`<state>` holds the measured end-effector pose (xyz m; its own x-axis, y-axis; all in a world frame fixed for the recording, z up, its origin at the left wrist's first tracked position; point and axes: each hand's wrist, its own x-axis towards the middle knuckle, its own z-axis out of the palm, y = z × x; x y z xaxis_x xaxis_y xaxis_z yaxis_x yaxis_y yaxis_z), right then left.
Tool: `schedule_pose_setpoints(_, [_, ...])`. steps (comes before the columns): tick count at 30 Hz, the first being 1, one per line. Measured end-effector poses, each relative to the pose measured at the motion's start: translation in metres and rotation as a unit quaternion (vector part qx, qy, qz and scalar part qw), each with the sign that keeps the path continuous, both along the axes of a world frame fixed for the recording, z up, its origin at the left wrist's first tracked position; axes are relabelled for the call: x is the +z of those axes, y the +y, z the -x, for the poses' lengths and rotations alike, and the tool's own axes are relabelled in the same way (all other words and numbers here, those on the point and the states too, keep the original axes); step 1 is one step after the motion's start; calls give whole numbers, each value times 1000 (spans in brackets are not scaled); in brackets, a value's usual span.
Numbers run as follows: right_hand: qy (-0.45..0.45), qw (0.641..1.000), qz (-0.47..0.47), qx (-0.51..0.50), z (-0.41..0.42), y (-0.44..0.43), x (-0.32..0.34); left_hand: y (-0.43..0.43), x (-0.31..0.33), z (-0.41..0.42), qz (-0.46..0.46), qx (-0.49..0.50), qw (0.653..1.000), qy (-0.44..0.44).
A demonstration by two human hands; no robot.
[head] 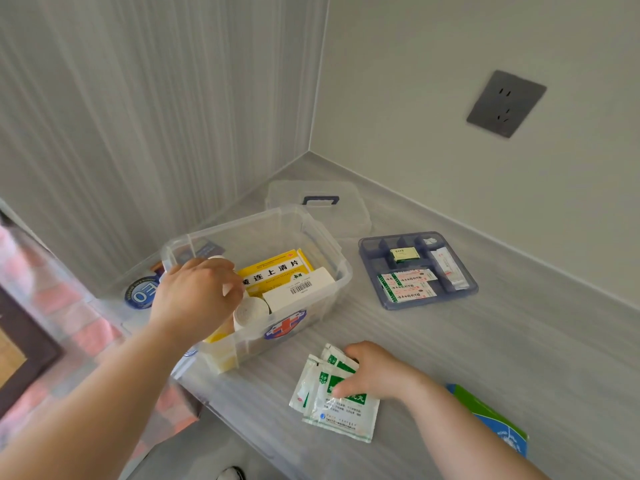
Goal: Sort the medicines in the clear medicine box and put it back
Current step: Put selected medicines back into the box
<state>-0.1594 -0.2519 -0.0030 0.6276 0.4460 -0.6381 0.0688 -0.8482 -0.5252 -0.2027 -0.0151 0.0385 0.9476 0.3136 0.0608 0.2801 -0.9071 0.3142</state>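
The clear medicine box (322,251) stands open on the grey counter, holding a yellow carton (273,268), a white carton (299,289) and a white bandage roll (251,311). My left hand (195,296) reaches into its left side, fingers curled on a white bottle (220,259) that is mostly hidden. My right hand (372,372) presses down on a stack of white-and-green sachets (341,407) lying on the counter in front of the box.
The clear lid with a blue handle (320,200) lies behind the box. A blue divided tray (417,270) with plasters and a small box sits to the right. A green-blue packet (491,415) lies near my right forearm. A wall socket (505,103) is on the right wall.
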Motion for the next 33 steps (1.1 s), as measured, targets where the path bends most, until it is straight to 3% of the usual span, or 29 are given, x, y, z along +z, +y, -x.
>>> schedule_pose_setpoints(6, [3,997,-80,1,-21,-23,52,2,-1,0,-5,-8,1000,0])
schedule_pose_setpoints(13, [-133,971,-194,43,-70,25,149,2,-3,1,9,-10,1000,-19])
schedule_pose_setpoints(16, [-229,957,-141,107,-88,79,151,3,-3,1,22,-14,999,-37])
schedule_pose_setpoints(19, [-279,934,-28,222,-103,123,133,3,-2,1,21,-21,999,-46])
schedule_pose_setpoints(25, [-166,928,127,309,-123,161,92,4,7,1,-25,-43,997,-54])
schedule_pose_setpoints(29, [-132,919,145,343,-118,171,67,4,8,0,-44,-60,996,-47])
schedule_pose_setpoints(33, [-215,912,121,328,-109,168,51,4,6,0,-37,-54,995,-69])
